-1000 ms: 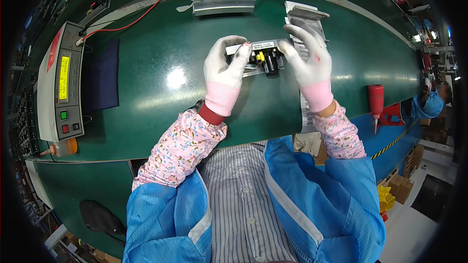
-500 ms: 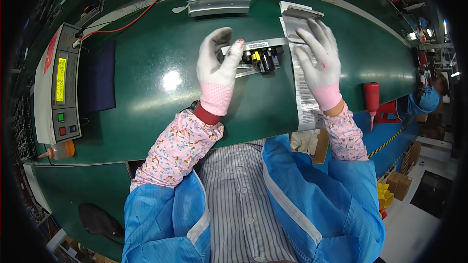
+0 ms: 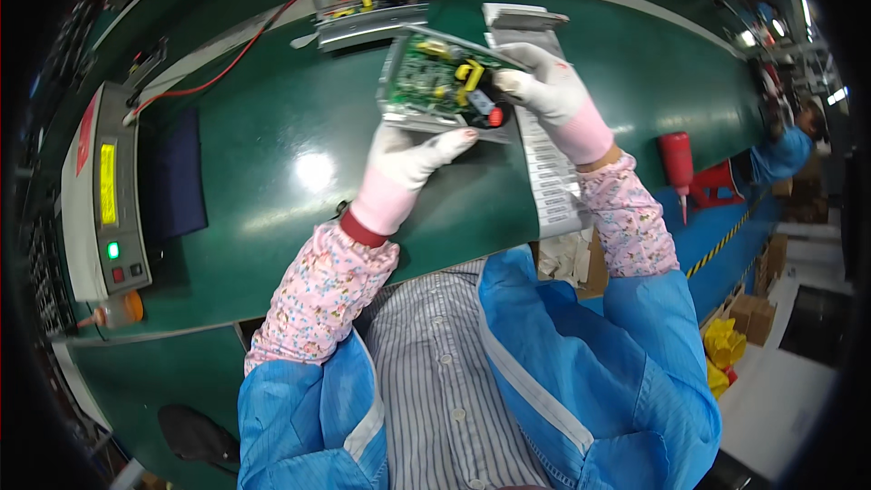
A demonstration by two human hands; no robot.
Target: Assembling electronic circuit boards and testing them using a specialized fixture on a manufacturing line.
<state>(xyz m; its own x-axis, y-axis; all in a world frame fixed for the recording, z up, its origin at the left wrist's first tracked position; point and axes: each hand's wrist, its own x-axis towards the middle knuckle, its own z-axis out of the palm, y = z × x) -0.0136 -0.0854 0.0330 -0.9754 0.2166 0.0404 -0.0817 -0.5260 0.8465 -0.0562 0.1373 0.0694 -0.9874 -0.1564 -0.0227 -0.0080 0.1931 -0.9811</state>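
Held above the green bench is a power supply unit [image 3: 425,82], a green circuit board in a silver metal frame with yellow, black and red parts facing up. My left hand [image 3: 399,163], in a white glove, supports it from below at its near left edge, with some fingers hidden under the frame. The gloved right hand [image 3: 555,95] grips its right end, fingertips over the dark parts there. Beside that hand, a long strip of printed labels [image 3: 549,183] lies on the bench, with a metal piece [image 3: 524,16] at its far end.
A second power supply unit [image 3: 372,25] sits at the back edge. To the left stand a tester [image 3: 107,191] with a lit yellow screen, a dark blue cloth [image 3: 180,172] and an orange bottle [image 3: 122,308]. A red bottle [image 3: 675,161] is at right; a co-worker [image 3: 785,156] sits beyond.
The unit has turned from edge-on to show its board face. My right hand has moved left from the label strip onto its right end. The tester's green button now glows brighter.
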